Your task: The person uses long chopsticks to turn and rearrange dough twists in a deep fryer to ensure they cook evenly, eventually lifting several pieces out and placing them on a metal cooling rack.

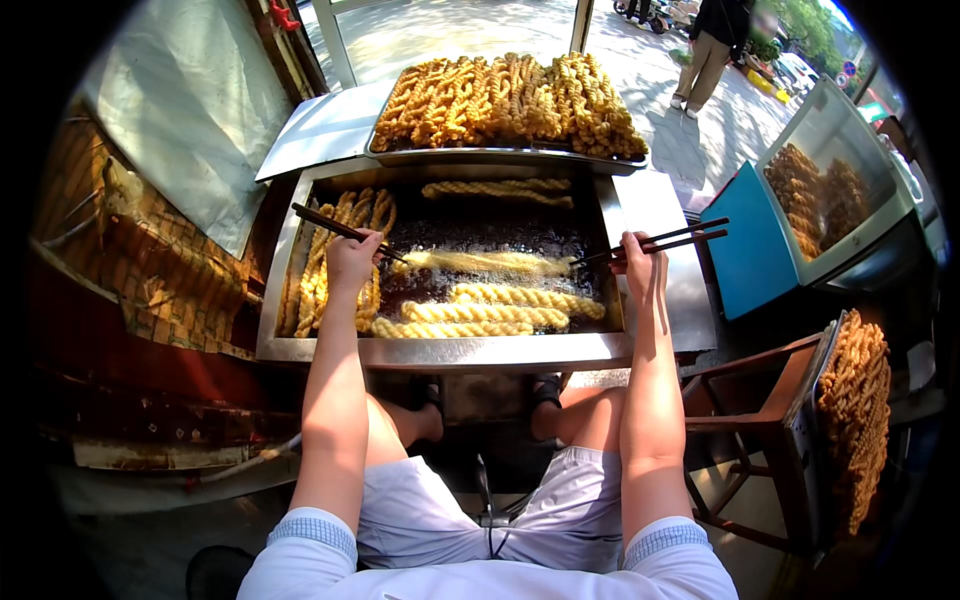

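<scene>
My left hand (352, 260) grips a pair of dark chopsticks (322, 218), their tips at the left end of a pale, blurred dough twist (484, 262) in the hot oil. With my right hand (641, 264) I hold a second pair of chopsticks (690, 231), reaching to the twist's right end. Several pale yellow dough twists (487, 315) float in the oil near the front of the metal fryer (495, 349). Toward its back lie more twists (495, 190). Golden twists (337, 270) are stacked lengthwise along the left side, partly behind my left hand and forearm.
Beyond the fryer stands a metal tray (510, 157) heaped with browned twists (502, 101). To the right are a glass-fronted case (817, 195) with a blue side and a wooden stool (757, 420) beside a tray of twists (855, 412). A person (709, 56) stands outside.
</scene>
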Action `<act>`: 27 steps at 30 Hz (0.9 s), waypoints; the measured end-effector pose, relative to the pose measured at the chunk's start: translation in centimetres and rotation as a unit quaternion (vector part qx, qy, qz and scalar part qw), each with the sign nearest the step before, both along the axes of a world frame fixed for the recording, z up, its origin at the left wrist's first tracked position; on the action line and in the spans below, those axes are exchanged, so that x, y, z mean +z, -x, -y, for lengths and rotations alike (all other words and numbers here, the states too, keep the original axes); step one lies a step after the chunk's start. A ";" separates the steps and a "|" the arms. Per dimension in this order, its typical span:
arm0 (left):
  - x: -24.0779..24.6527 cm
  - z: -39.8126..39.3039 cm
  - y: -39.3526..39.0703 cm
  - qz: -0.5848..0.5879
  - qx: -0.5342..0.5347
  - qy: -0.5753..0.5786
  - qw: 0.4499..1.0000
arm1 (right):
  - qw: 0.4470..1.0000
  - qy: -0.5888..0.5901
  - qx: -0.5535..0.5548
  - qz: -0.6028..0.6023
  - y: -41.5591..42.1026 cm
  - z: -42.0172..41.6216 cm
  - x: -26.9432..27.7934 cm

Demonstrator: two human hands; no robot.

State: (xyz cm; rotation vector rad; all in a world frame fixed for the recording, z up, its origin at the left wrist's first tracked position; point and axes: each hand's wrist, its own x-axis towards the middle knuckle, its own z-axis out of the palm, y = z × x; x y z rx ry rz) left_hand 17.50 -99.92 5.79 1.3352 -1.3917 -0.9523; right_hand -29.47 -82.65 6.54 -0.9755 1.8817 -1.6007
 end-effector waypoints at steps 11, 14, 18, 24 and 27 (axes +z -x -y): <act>1.8 -1.0 1.1 0.039 0.002 -0.014 0.999 | 0.999 -0.015 -0.026 -0.023 0.1 0.0 0.1; 0.9 -0.5 0.6 0.047 -0.004 0.005 0.999 | 0.999 0.001 -0.027 -0.017 -0.1 0.3 -0.1; 0.3 -0.1 0.6 0.050 -0.001 0.002 0.999 | 1.000 0.004 -0.025 -0.017 0.1 0.3 -0.5; 0.1 0.0 0.3 0.053 -0.004 0.005 0.999 | 0.999 0.005 -0.032 -0.013 -0.3 0.2 -0.3; 0.2 -0.2 0.4 0.050 -0.002 0.005 0.999 | 0.999 0.001 -0.032 -0.014 -0.5 0.2 -0.2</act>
